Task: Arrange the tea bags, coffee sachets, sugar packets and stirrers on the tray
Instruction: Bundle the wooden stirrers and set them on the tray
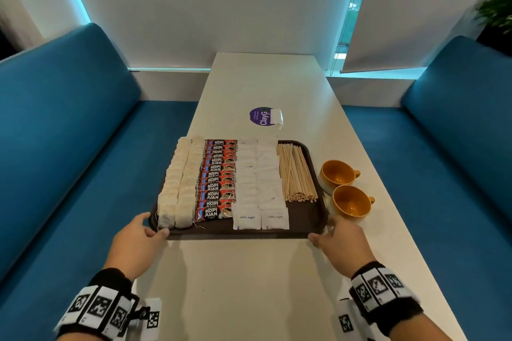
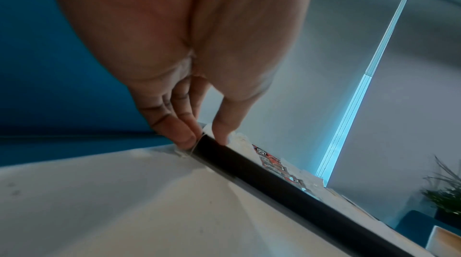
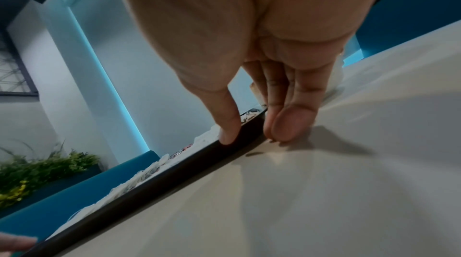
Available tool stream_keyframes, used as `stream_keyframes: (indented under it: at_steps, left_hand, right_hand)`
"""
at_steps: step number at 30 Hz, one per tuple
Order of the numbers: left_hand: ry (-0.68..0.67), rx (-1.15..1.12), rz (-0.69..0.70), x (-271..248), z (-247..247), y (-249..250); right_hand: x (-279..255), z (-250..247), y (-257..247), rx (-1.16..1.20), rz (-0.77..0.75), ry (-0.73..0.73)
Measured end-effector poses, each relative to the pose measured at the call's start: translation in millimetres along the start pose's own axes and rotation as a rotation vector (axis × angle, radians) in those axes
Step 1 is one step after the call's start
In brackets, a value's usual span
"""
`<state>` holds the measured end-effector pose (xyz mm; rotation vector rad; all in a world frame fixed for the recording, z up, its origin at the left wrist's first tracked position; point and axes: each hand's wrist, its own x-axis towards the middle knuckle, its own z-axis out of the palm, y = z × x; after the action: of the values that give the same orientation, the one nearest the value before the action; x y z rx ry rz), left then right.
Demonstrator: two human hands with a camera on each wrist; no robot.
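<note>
- Left hand [image 1: 135, 238]: thumb on top of the near-left corner rim of the tray [image 1: 311, 219], the other fingers [image 2: 174, 133] curled against the outer edge down at the table [image 1: 249, 285]. The hand pinches the rim; the gap between thumb and fingers is only as wide as the rim.
- Right hand [image 1: 339, 241]: mirrored at the near-right corner. The right wrist view shows the thumb pressing on the rim and the fingers [image 3: 286, 121] together against the tray's outer edge, tips touching the table.
- Tray state: it lies flat on the table, with its near edge between the two hands. Whether it is lifted at all cannot be told.
- Contents, left to right: two columns of tea bags [image 1: 177, 183]; one column of coffee sachets [image 1: 217, 180]; two columns of sugar packets [image 1: 259, 183]; a bundle of stirrers [image 1: 296, 174] lying lengthwise near the right rim.
- Step in hand, as a judgement: all four item groups are laid out, so the arranging appears complete; the two-handed hold suggests squaring or shifting the loaded tray.
- Next move calls for equal, level force from both hands. Loose stirrers and overlapped packets would likely slide if the tray tilts or jerks.
- Surroundings: two orange cups [image 1: 343, 188] stand just beside the tray's right edge and could be knocked by a sideways shift. One white packet [image 1: 275, 117] lies on a round purple sticker [image 1: 259, 116] beyond the tray.
</note>
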<state>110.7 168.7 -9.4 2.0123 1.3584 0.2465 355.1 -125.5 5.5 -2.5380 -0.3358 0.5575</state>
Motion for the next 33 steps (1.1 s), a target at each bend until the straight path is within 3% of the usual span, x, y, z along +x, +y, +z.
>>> stream_keyframes:
  at_steps: [6,13,19,27,30,33]
  left_hand:
    - [0.041,-0.019,0.001,16,1,-2]
    - [0.019,0.019,-0.010,56,2,8]
    - [0.021,0.004,-0.011,85,9,18]
    - [0.010,0.014,-0.037,112,14,23]
    - [-0.013,0.045,-0.059,105,9,30]
    - [0.051,0.044,0.000,83,1,50]
  right_hand:
    - [8,11,-6,0.061,-0.011,0.006]
    - [42,26,-21,-0.069,0.003,0.023]
    - [64,40,-38,-0.029,-0.034,0.132]
    - [72,24,-66,-0.115,-0.018,0.072]
    - [58,17,-68,-0.085,-0.030,-0.022]
    - [54,14,-55,0.017,-0.061,-0.010]
